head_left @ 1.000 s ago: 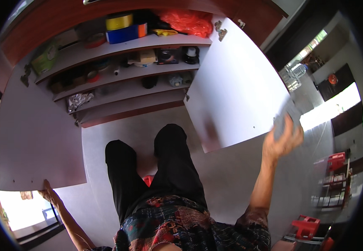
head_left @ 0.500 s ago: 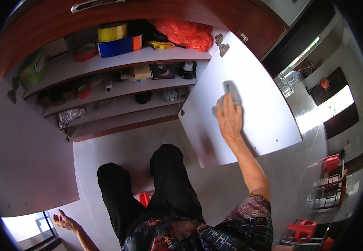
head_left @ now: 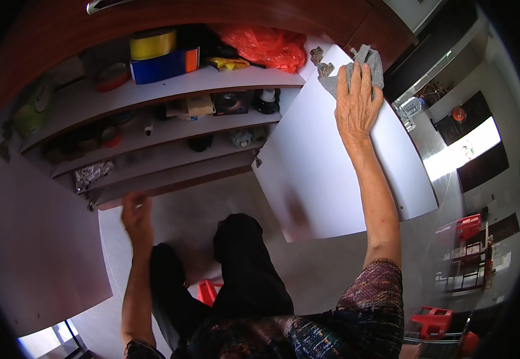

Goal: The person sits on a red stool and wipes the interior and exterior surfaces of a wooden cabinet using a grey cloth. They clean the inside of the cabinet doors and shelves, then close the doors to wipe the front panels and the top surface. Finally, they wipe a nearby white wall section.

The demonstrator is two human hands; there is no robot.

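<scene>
1. We were wiping the open white cabinet door (head_left: 343, 173): our right hand (head_left: 355, 102) pressed a grey cloth (head_left: 367, 63) flat near its top corner, fingers together.
2. Our left hand (head_left: 137, 215) hung free, blurred; we could not tell its fingers. Next called for sweeping downward.

Bright window glare at right, dim shelves, blurred left hand (head_left: 137, 215), fisheye-bent edges

Cupboard shelves are pretty packed: a yellow tape roll (head_left: 152, 43) sitting on a blue box (head_left: 164, 64), an orange plastic bag (head_left: 264, 46) beside them up top. Crumpled foil (head_left: 90, 175) lower down (left side). Red stools (head_left: 433, 322) over on the floor.
</scene>
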